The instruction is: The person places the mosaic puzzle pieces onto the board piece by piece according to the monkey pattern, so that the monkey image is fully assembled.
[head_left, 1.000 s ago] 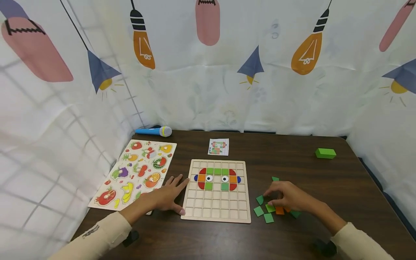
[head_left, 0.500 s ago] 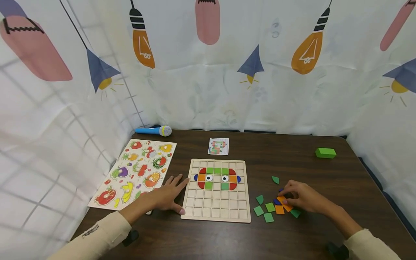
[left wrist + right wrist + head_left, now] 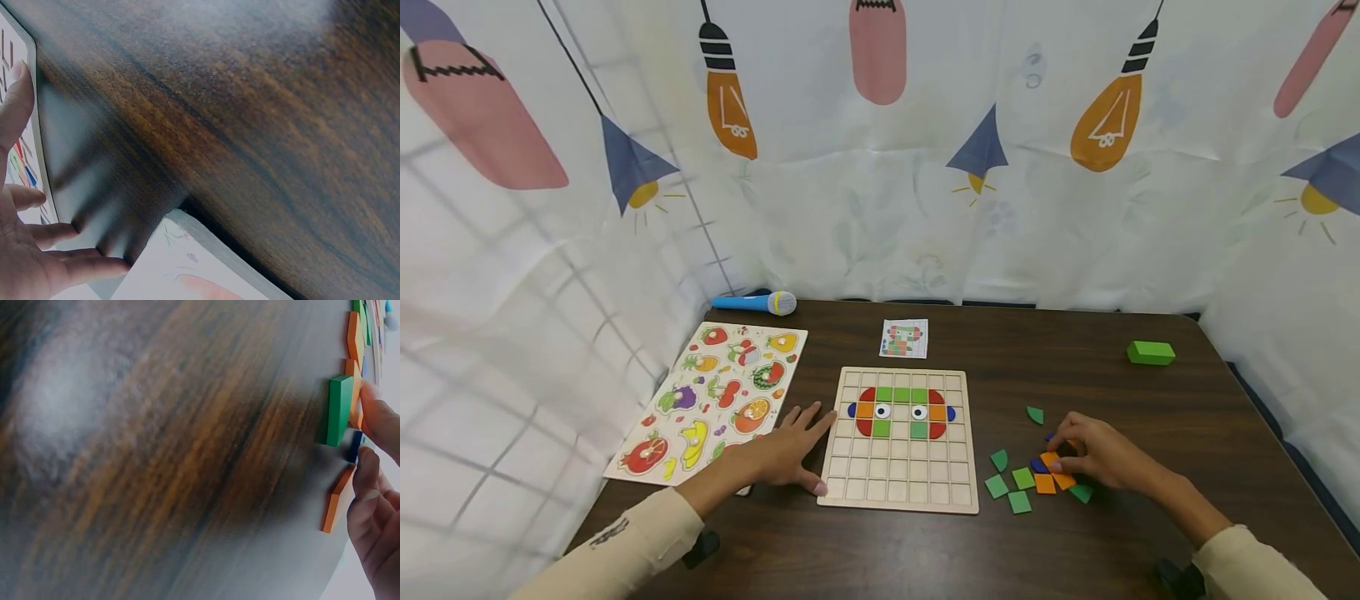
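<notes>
My left hand (image 3: 790,450) lies spread at the left edge of a wooden grid board (image 3: 898,496), its thumb resting on the board's near-left corner. Red, green, orange and blue tiles with two eye pieces form a face on the board's upper half. To the right, my right hand (image 3: 1093,450) reaches over a small pile of tiles, fingers bent, thumb touching an orange tile (image 3: 1063,481). In the right wrist view, thumb and index finger stand apart, near a dark blue piece (image 3: 355,447) and a green tile (image 3: 339,411). The hand partly hides the pile.
A fruit puzzle board (image 3: 745,342) lies left of the left hand. Behind the grid board is a small picture card (image 3: 904,339). A toy microphone (image 3: 756,302) sits at the back left, a green block (image 3: 1151,353) at the back right. Curtains surround the table.
The right hand has drawn back to the right, off the nearer green tiles, onto the orange and blue ones. Orange tiles have shifted slightly under it. My left hand stays put.
</notes>
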The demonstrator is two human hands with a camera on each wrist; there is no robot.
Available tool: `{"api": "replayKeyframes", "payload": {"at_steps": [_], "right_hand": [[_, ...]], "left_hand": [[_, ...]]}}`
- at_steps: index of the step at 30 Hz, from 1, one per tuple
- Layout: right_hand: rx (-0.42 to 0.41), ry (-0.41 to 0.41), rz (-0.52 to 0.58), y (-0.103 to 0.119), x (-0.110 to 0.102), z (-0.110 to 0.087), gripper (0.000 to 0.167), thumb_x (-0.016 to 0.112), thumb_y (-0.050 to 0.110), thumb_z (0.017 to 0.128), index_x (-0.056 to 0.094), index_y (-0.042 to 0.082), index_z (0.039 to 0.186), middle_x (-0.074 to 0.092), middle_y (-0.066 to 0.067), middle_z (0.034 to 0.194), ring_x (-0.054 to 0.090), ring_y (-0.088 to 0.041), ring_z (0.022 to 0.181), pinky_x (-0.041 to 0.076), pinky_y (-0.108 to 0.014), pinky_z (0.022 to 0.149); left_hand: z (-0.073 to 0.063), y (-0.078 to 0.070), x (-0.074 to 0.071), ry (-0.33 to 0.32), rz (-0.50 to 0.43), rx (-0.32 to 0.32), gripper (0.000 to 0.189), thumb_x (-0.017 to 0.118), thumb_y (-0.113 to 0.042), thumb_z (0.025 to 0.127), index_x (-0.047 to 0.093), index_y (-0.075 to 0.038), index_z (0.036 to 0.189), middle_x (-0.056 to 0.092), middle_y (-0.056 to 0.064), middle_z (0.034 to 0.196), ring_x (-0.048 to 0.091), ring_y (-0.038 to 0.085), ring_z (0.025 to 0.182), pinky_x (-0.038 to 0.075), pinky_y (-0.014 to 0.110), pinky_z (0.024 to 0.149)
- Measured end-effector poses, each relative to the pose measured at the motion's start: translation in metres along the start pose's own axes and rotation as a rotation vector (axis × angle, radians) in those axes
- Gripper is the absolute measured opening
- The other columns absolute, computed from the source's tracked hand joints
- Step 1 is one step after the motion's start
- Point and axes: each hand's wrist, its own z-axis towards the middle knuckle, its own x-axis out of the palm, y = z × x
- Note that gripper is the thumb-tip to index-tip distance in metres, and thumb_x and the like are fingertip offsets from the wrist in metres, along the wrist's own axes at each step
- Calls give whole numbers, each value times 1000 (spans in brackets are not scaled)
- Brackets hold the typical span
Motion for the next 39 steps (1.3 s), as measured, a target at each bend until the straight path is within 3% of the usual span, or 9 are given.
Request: {"api": "replayKeyframes", "payload": {"at_steps": [7,19,31,36,39], "right_hand": [[31,-6,-22,0,0,2,19,77,34,89,76,20,102,58,7,97,44,3,72,41,-21,59],[-65,21,-46,-1,-6,2,25,77,26,89,77,12,109,57,4,102,42,5,70,42,-19,58],[-61,18,-88,-1,-5,6,27,76,21,89,75,13,115,54,3,106,43,4,74,41,-19,62],[-99,-18,-110,-2,0,5,20,77,21,89,74,17,108,54,5,103,44,3,74,41,-19,61],[-67,-8,-127,0,2,7,17,76,25,90,68,21,104,56,9,101,47,2,76,42,-21,63]], "left_hand": [[-1,-1,-1,0,2,4,109,83,-51,76,25,-13,160,16,24,165,15,55,149,33,67,110],[2,2,2,1,5,13,110,83,-53,76,24,-13,160,15,23,166,14,54,149,33,67,111],[2,2,2,-1,15,8,110,83,-53,75,25,-13,160,16,24,165,15,55,149,33,67,110],[2,2,2,-1,14,7,111,83,-53,75,25,-13,160,16,24,165,15,55,149,33,67,110],[2,2,1,-3,11,6,111,84,-53,74,25,-13,160,16,23,165,15,55,149,33,68,109]]}}
